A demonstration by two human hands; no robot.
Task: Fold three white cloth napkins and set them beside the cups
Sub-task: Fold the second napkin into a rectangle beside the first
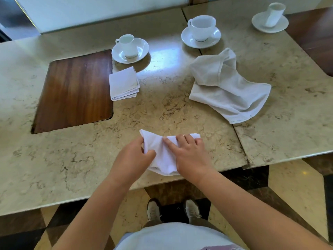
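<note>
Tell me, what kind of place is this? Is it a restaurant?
Probably a café or hotel dining room. White cups on saucers are set out on a big marble table, a folded napkin lies beside one, and the floor is polished stone. A restaurant is a fair guess.

folded napkin [124,83] beside left cup [127,45] | half-folded napkin [162,156] at table edge | unfolded napkin [227,87] rumpled

Napkins: three — folded napkin [124,83], crumpled napkin [228,87], held napkin [162,152]. Cups: three — left cup [128,45], middle cup [202,27], far-right cup [274,13]. Saucers: three — left saucer [142,46], middle saucer [185,37], far-right saucer [281,26].
</note>
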